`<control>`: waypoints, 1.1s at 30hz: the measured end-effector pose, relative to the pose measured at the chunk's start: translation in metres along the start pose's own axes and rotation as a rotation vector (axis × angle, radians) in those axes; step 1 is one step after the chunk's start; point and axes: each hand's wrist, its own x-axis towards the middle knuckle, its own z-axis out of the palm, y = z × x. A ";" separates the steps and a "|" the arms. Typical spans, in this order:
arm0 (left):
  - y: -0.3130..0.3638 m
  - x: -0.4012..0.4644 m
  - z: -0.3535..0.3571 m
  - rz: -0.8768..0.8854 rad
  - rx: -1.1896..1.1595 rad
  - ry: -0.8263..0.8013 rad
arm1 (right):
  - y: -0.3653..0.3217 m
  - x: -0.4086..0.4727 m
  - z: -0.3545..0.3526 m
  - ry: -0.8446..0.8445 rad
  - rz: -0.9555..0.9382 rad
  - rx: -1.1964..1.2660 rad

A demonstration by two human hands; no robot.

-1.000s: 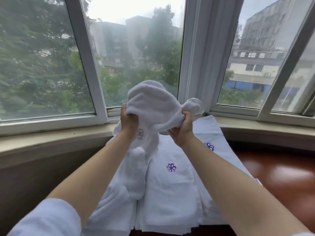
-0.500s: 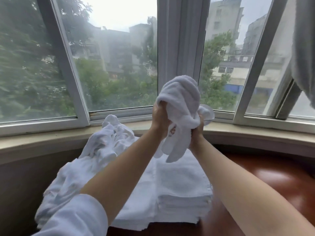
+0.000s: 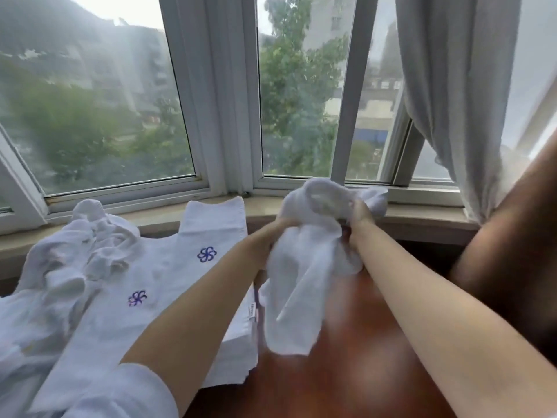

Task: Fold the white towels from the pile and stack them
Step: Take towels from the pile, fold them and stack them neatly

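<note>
Left hand (image 3: 272, 236) and right hand (image 3: 358, 220) each grip a bunched white terry towel (image 3: 304, 267), lifted right of the folded white towel stack (image 3: 168, 285), likely to find its corners

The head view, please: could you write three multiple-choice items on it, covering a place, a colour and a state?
1. Where does the crumpled pile lie relative to the folded stack?
A. to its left
B. to its right
C. on the sill

2. What colour are the flower emblems?
A. red
B. purple-blue
C. green

3. How is the held towel?
A. folded flat
B. bunched, gripped by both hands
C. lying untouched

Answers: 1 A, it sits at image left; 2 B, the stitching shows it; 3 B, left hand and right hand grip it.
</note>
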 end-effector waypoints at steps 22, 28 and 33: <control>-0.216 0.037 0.024 -0.433 0.391 0.162 | 0.220 0.020 -0.114 0.212 0.514 -0.714; -0.243 0.032 0.020 -0.492 0.446 0.538 | 0.180 0.009 -0.188 0.729 0.279 -0.905; -0.256 0.022 0.026 -0.572 0.342 0.374 | 0.196 -0.003 -0.203 0.663 0.239 -0.846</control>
